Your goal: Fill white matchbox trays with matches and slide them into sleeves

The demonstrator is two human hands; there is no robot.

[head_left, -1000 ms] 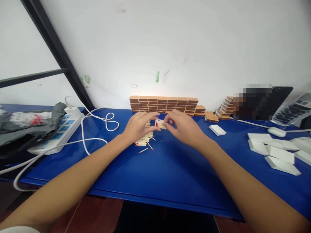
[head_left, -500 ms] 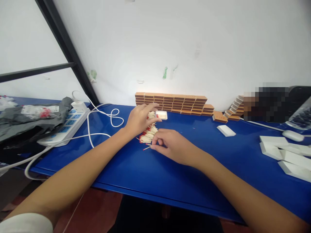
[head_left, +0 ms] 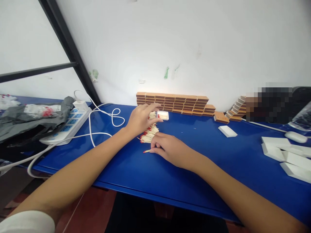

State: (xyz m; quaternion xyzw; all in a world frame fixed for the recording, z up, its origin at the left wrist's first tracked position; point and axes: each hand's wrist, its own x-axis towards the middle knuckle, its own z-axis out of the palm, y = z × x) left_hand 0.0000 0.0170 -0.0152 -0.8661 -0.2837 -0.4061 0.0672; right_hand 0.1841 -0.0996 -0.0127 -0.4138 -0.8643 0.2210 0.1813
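A heap of red-tipped matches (head_left: 148, 134) lies on the blue table. My right hand (head_left: 167, 149) pinches red-tipped matchsticks (head_left: 146, 151) just in front of the heap; how many is hard to tell. Over the back of the heap, my left hand (head_left: 143, 119) has its thumb and fingers spread apart, with nothing visibly gripped. Beyond its fingertips sits a small white tray (head_left: 166, 115) with some matches inside.
Brown matchboxes (head_left: 179, 103) are stacked along the wall. More boxes (head_left: 221, 117) and white trays (head_left: 274, 149) lie at the right. A power strip (head_left: 66, 127), white cables (head_left: 90, 129) and a grey bag (head_left: 14, 118) occupy the left.
My right hand has moved slightly towards me, and the matchsticks in its fingers now lie closer together, slightly away from the heap. My left hand keeps its pose.
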